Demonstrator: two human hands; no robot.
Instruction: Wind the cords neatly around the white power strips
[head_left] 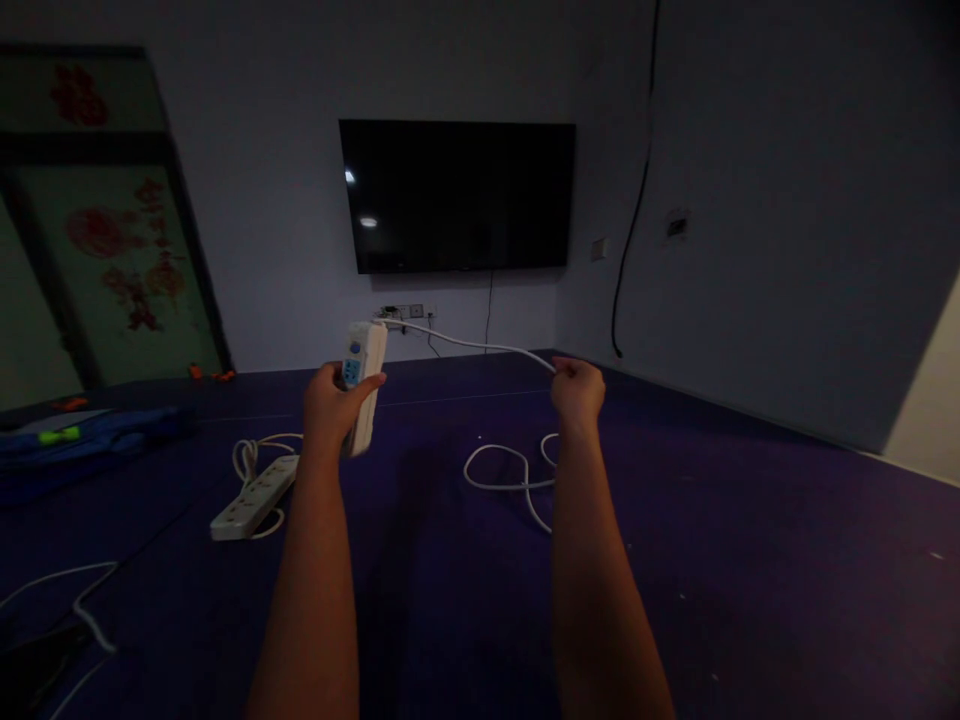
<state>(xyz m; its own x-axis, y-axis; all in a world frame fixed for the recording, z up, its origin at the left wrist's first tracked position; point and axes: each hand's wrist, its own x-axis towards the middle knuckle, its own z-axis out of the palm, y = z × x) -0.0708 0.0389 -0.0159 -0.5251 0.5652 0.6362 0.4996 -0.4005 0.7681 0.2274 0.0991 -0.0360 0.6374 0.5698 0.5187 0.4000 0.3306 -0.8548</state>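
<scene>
My left hand [335, 400] grips a white power strip [366, 395] with a blue socket section, held upright above the purple floor. From its top end a white cord [480, 345] runs across to my right hand [577, 388], whose fingers are closed on it. More of the cord lies in loose loops [495, 487] on the floor below, partly hidden behind my right forearm. Left of my left forearm, a second white power strip [251, 500] rests on the floor with its own cord [247, 455] coiled beside it.
A black television [457, 197] hangs on the far wall, above wall sockets [416, 311]. Down the right wall hangs a black cable [634, 220]. Blue cloth [112, 435] lies at left, near a door [120, 270]. Another white cable [94, 625] lies at lower left.
</scene>
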